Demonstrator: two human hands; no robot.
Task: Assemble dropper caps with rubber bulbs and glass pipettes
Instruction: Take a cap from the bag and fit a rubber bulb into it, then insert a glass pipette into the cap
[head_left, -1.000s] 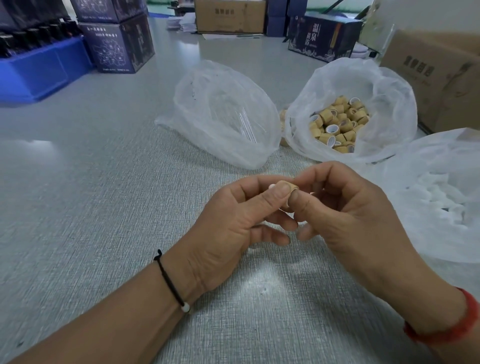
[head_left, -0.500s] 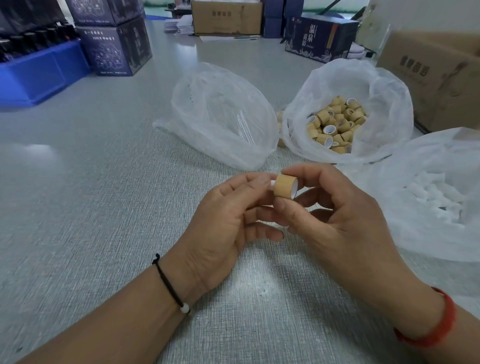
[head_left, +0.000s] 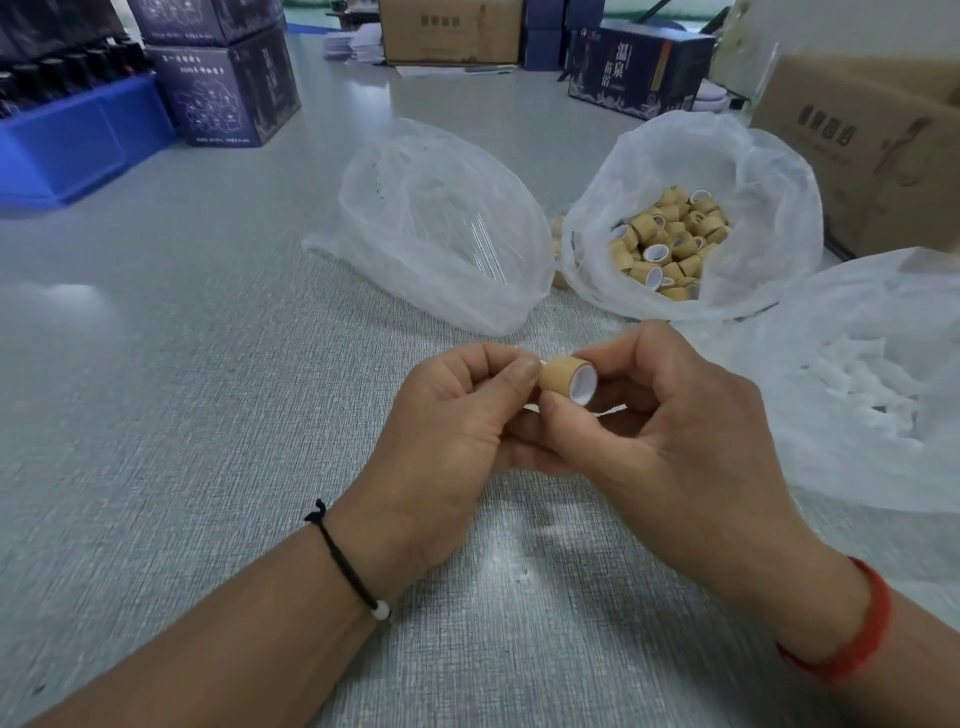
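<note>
Bamboo-coloured dropper cap (head_left: 563, 378) held above the grey table (head_left: 208, 415), pinched between curled fingers of left hand (head_left: 457, 431) and right hand (head_left: 670, 441), white opening facing right, near bag of caps (head_left: 670, 244).

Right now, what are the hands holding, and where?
One cap: right hand pinches its side wall, thumb below. Left hand grips at its closed end.

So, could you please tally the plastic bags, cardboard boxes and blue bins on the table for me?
Plastic bags: 3 (pipette bag, cap bag, right-hand bag)
Cardboard boxes: 2 (far box, right box)
Blue bins: 1
Total: 6
</note>
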